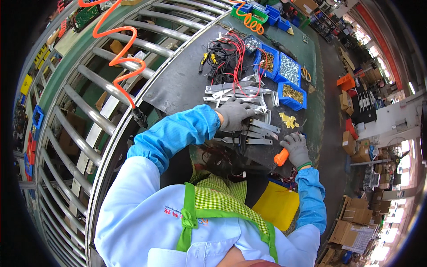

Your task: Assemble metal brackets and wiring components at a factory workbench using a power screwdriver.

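Over a pile of silver-white metal brackets (260,99), my left hand (233,115) in a grey glove has its fingers curled round a flat metal bracket (266,125). More strips lie just below it, and a dark piece hangs under the fingers, too hidden to name. To the right, my right hand (297,149), also gloved, is closed on a tool with a bright orange handle (281,157); its tip is hard to make out. Between and beyond the hands lie several small yellow pieces (289,119) on the dark bench mat.
Blue bins (294,105) of brass-coloured and silver fasteners stand beyond the hands. A tangle of black and red wires (226,58) lies behind the brackets. On the left runs a metal roller conveyor (98,116), with an orange coiled hose (129,58) hanging over it.
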### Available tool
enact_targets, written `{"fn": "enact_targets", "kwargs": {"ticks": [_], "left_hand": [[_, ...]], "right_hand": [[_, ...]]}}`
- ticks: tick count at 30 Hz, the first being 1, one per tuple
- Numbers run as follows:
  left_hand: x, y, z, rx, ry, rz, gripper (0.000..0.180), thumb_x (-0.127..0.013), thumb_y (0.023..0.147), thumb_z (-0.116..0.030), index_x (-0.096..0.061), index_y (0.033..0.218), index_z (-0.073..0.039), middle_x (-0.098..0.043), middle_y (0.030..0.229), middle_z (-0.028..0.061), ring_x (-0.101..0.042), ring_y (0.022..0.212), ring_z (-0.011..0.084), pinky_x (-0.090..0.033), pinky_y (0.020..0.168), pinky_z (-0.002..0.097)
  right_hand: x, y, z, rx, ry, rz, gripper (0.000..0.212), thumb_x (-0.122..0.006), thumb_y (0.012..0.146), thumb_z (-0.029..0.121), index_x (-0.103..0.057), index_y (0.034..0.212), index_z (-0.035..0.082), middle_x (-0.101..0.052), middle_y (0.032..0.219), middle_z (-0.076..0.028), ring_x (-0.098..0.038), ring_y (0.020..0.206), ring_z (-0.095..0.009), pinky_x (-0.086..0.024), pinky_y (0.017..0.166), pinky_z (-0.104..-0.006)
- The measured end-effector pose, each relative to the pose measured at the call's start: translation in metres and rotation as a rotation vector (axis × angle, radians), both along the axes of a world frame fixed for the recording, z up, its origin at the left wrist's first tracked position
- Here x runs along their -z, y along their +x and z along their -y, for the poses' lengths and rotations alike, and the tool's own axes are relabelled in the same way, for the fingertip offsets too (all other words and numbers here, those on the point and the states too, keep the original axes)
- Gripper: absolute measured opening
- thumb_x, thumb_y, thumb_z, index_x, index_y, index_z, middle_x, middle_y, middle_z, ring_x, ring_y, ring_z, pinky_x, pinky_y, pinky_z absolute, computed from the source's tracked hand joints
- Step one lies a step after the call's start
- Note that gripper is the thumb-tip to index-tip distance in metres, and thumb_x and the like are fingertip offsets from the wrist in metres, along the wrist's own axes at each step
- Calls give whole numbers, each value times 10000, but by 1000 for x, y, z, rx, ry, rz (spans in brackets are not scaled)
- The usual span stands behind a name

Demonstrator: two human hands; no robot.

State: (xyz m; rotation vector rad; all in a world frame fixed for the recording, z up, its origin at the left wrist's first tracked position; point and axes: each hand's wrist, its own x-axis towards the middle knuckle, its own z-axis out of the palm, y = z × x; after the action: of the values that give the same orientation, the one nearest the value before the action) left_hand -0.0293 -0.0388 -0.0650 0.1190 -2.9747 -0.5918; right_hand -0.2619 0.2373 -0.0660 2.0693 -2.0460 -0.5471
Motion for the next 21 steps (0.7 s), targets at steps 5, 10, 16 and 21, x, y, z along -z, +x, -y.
{"fn": "enact_targets", "kwargs": {"ticks": [5, 10, 16, 21], "left_hand": [[13, -7, 5, -23, -10, 62, 618, -658, 820, -442, -478, 1344, -170, -623, 1141, 187, -635, 950, 426, -477, 880, 508], [16, -5, 9, -87, -49, 11, 594, -610, 866, -508, -489, 1295, -117, -684, 960, 155, -652, 919, 385, -481, 800, 508], [11, -14, 11, -42, -25, 117, 627, -591, 869, -549, -493, 1288, -92, -695, 928, 153, -654, 909, 392, -460, 846, 486], [8, -9, 7, -37, -34, 113, 622, -604, 864, -535, -500, 1282, -86, -698, 921, 143, -660, 913, 374, -466, 849, 489]], "right_hand": [[6, 12, -2, 131, -111, -93, 447, -563, 814, 116, -568, 1244, 237, -525, 1274, -50, -429, 1284, -273, -307, 1084, -480], [-40, 94, -5, 440, -92, 722, 557, -677, 799, 196, -502, 1318, 97, -566, 1239, -167, -557, 1146, -337, -460, 946, -419], [75, 168, -12, 755, -29, 1058, 623, -749, 769, 456, -614, 1179, 7, -660, 1095, -208, -648, 999, -343, -511, 861, -413], [152, 187, 36, 767, -205, 1406, 731, -768, 772, 441, -525, 1258, -47, -624, 1189, -208, -641, 1008, -327, -499, 900, -392]]}}
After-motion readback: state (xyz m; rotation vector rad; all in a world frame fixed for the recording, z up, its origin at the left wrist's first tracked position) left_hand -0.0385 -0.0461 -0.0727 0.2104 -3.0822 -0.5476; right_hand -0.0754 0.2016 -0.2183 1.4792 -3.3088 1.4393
